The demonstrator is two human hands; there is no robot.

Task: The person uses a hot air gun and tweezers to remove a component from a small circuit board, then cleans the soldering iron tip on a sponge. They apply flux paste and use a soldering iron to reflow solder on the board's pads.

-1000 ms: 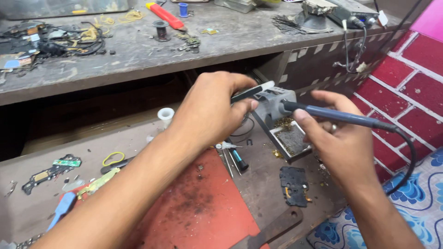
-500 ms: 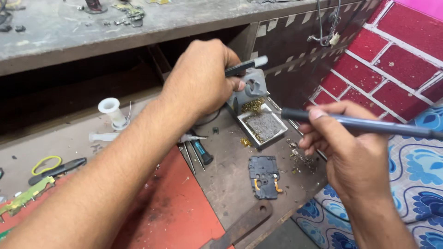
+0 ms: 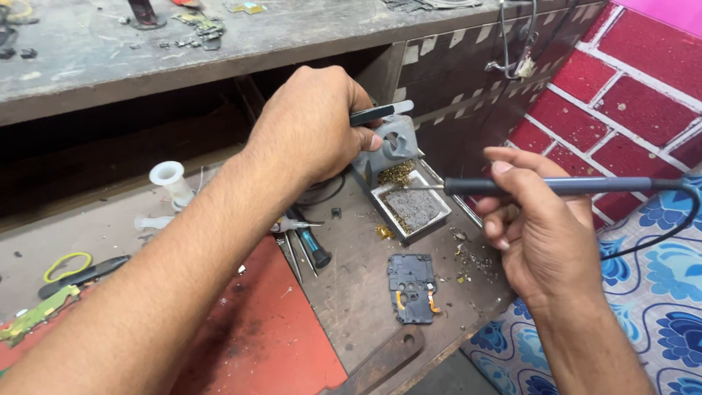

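Iron [image 3: 556, 186] in right hand [image 3: 545, 234] — tip over stand tray [image 3: 413, 208].

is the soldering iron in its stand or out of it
Out. The right hand holds the soldering iron level, its tip over the stand's tray, not in the holder.

Our left forearm runs bare from the lower left corner diagonally up toward centre, wrist nearly straight. Left hand [image 3: 311, 124] back-up, knuckles toward the camera, fingers curled under in a closed grip on a slim tool that sticks out past the thumb side. Our right forearm enters from the lower right, wrist bent slightly inward. Right hand [image 3: 545, 234] palm turned left, thumb on top and index finger pinching a thin handle pen-fashion, remaining fingers curled loosely beneath. Hands near each other, not touching.
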